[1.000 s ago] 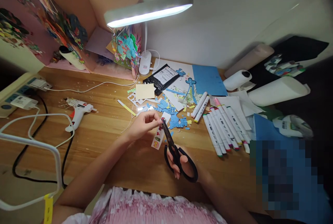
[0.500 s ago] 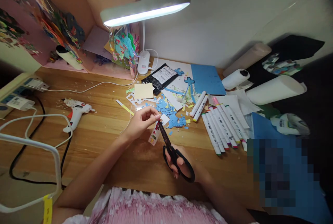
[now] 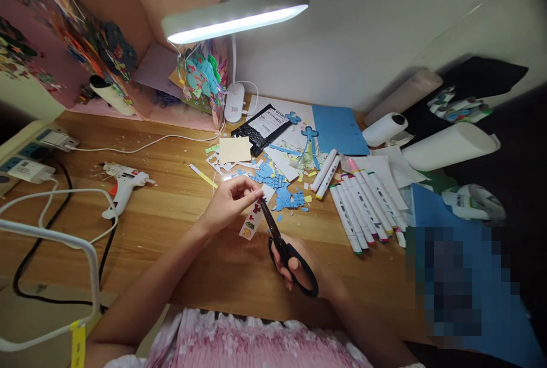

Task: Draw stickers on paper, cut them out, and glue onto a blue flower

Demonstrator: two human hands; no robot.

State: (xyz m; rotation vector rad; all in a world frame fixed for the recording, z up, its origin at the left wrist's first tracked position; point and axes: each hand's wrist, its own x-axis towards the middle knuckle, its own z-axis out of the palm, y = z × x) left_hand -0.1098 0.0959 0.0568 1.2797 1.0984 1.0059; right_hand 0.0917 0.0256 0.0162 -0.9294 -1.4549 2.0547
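Note:
My left hand [image 3: 233,200] pinches the upper end of a narrow white strip [image 3: 250,224] printed with small red, green and orange pictures. The strip hangs down at a slant below my fingertips. Black scissors [image 3: 273,224] are in my right hand [image 3: 294,268], with thumb and fingers through the handle loops. Their blades look nearly closed, and the tips reach the left fingertips at the top of the strip. What exactly lies between the blades is too small to make out. Just behind, blue paper scraps [image 3: 288,197] lie on the wooden desk [image 3: 192,271].
A glue gun [image 3: 123,185] with its cord lies to the left. Several white markers [image 3: 359,214] are at the right, near paper rolls [image 3: 448,148]. A lit lamp [image 3: 239,17] overhangs a black package [image 3: 260,129]. A white tube frame [image 3: 89,254] stands at the left edge.
The strip's lower end has swung slightly left and its pictures face the camera more. Both hands keep nearly the same position, and the whole view has shifted slightly.

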